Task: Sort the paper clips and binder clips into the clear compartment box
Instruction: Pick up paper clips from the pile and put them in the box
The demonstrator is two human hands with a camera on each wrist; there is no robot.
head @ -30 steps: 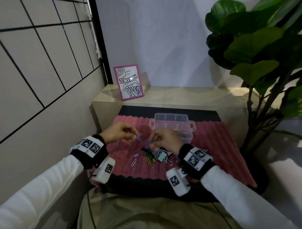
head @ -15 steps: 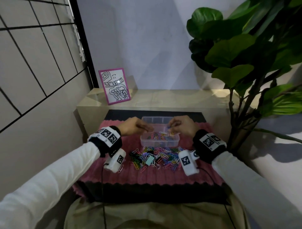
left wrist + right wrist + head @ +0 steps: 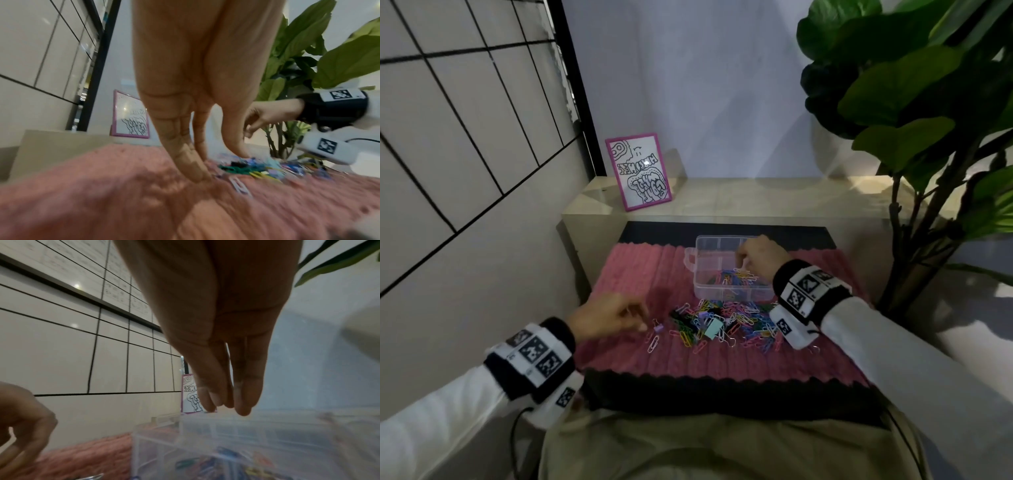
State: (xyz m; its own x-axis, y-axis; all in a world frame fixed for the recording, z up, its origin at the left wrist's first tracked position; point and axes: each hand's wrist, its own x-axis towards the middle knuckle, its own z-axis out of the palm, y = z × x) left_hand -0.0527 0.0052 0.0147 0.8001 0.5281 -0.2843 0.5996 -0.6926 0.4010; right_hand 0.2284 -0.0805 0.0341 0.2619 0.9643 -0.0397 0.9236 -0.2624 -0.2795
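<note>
Reaching w/ left hand (image 3: 606,317): fingers (image 3: 191,164) straight, close together, holding nothing, tips low over mat (image 3: 640,270) just left of clip pile (image 3: 722,323). Suggest pinching the stray pink clip (image 3: 653,344) singly, no raking. Right hand (image 3: 760,255) over box (image 3: 705,274), fingers bunched pointing down; can't tell if holding a clip. Box's near compartment already has clips; keep binder clips in a separate compartment

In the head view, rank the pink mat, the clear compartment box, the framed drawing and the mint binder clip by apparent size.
Largest to smallest:
1. pink mat
2. clear compartment box
3. framed drawing, close to the box, and it stands farther away, so that order is unsure
4. mint binder clip
</note>
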